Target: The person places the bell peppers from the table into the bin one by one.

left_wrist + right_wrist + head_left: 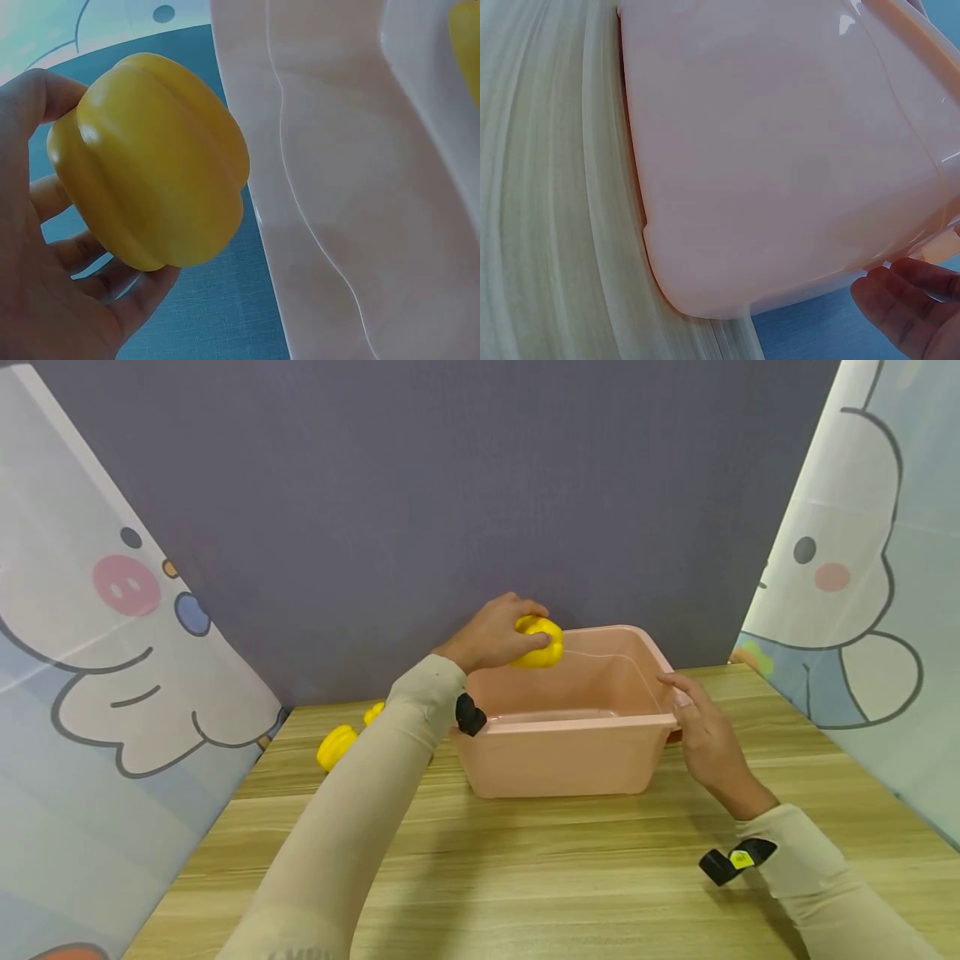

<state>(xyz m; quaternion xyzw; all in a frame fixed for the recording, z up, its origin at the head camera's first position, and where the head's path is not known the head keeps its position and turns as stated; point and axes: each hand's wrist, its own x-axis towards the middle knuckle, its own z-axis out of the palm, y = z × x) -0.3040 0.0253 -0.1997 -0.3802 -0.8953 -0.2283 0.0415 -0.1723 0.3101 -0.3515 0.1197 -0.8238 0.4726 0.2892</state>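
Note:
My left hand (497, 631) grips a yellow bell pepper (542, 642) over the back left part of a pink plastic bin (562, 760). The left wrist view has this bell pepper (154, 161) with the thumb and fingers spread around its side, beside the bin's wall (322, 150). At the bin's right end, my right hand (705, 735) holds the rim. Seen from the right wrist, its fingers (900, 300) curl under the rim, close to the outer wall. Another yellow piece (466, 49) shows at the edge of the left wrist view, inside the bin.
On the wooden table (480, 877), left of the bin, lie a yellow bell pepper (337, 747) and a smaller yellow item (372, 713), partly behind my left forearm. A dark wall (450, 485) rises behind the bin. Cartoon-printed sheets (90, 610) hang on both sides.

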